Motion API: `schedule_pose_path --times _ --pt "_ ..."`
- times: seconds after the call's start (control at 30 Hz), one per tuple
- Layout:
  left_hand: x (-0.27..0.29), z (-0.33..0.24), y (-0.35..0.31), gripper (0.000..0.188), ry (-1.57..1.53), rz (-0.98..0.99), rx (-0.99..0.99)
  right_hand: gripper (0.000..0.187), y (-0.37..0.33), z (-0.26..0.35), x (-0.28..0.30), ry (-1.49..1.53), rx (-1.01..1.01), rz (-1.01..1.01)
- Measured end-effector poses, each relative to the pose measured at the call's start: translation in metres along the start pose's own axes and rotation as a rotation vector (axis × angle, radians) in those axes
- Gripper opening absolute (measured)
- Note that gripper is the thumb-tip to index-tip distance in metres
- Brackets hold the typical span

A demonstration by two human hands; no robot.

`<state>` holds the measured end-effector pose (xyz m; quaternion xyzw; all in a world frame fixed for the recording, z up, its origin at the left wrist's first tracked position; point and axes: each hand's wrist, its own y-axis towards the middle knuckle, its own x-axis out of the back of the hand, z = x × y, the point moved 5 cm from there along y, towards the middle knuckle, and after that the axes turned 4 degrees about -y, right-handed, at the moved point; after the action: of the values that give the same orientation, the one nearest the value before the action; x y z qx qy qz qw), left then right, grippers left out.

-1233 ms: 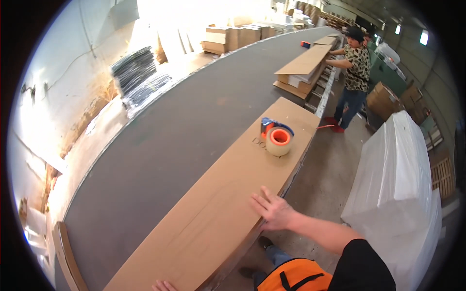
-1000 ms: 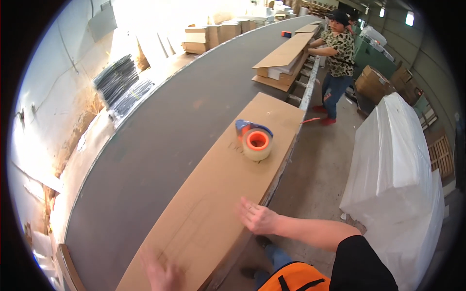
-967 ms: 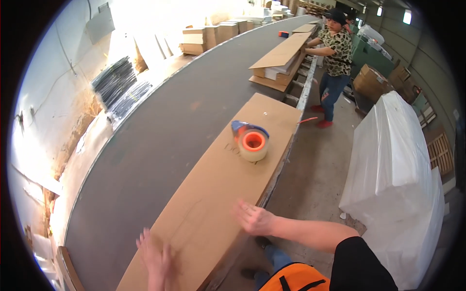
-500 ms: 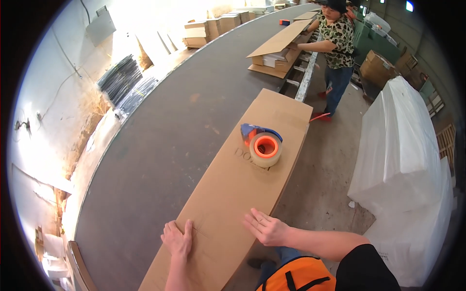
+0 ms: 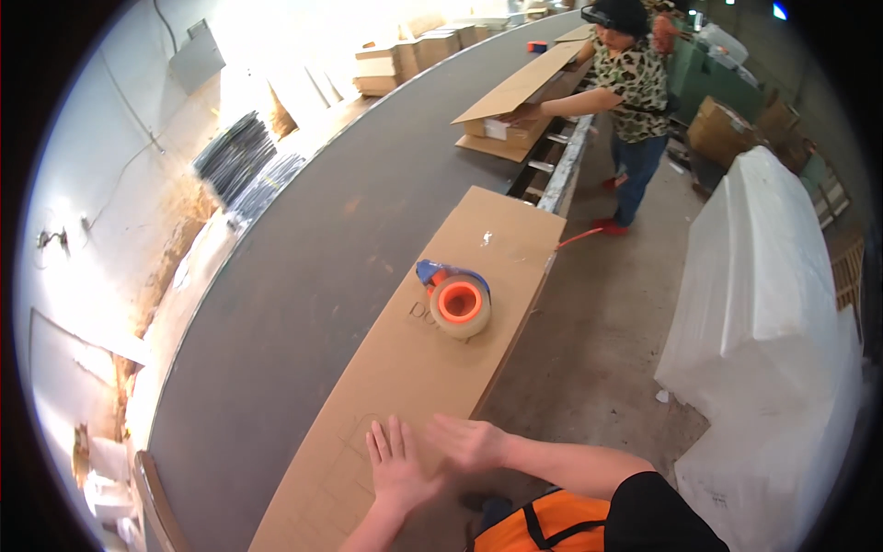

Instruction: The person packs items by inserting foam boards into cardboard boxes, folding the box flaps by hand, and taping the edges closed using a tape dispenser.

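Observation:
A long, flat cardboard box (image 5: 395, 377) lies lengthwise in front of me on the grey belt surface. My left hand (image 5: 400, 469) rests on its near part, palm down with the fingers spread. Just right of it, my right hand (image 5: 471, 443) reaches over the box's right edge, fingers stretched toward the left hand and somewhat blurred. Neither hand holds anything. Farther along the box sits a tape dispenser (image 5: 458, 304) with a blue and orange frame and a thick roll of clear tape. Faint lines mark the cardboard beside my left hand.
The long grey belt surface (image 5: 276, 304) curves away at left. Ahead on the right, a co-worker (image 5: 630, 87) in a camouflage shirt handles an open cardboard box (image 5: 506, 124). White wrapped stacks (image 5: 745, 285) stand at right. Cardboard cartons (image 5: 377, 69) sit beyond the belt.
The box and tape dispenser have shifted left and slightly nearer. My left hand has moved right and flattened out, beside my right hand. The co-worker's arm has reached farther over their box.

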<state>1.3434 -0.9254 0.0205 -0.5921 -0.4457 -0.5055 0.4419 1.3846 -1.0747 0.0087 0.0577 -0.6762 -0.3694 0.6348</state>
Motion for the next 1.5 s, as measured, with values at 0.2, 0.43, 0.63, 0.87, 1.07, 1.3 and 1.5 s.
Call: schedule_pose_path --times 0.2,0.43,0.63,0.87,1.07,1.3,1.5 --pt "-0.003 -0.005 0.0 0.105 0.01 0.083 -0.053 0.035 -0.014 -0.058 0.004 0.176 0.006 -0.395" --pt "0.005 0.064 0.054 0.077 -0.546 -0.362 0.405 0.027 -0.026 -0.044 -0.023 0.279 -0.231 -0.752" --pt "0.01 0.098 0.167 0.068 -0.336 -0.142 0.792 0.012 -0.03 -0.043 -0.038 0.346 -0.303 -0.861" --pt "0.016 0.099 0.155 0.063 -0.309 -0.262 0.698 0.017 -0.025 -0.043 -0.031 0.309 -0.326 -0.976" --pt "0.009 0.048 0.137 0.07 -0.163 -0.348 0.384 0.018 -0.031 -0.032 -0.038 0.267 -0.345 -0.971" --pt "-0.001 -0.031 0.053 0.101 -0.19 0.235 -0.124 0.034 -0.032 -0.038 -0.036 0.314 -0.241 -1.11" --pt "0.0 -0.053 0.056 0.091 -0.028 0.082 -0.172 0.02 -0.046 -0.078 -0.032 0.475 0.02 -1.078"
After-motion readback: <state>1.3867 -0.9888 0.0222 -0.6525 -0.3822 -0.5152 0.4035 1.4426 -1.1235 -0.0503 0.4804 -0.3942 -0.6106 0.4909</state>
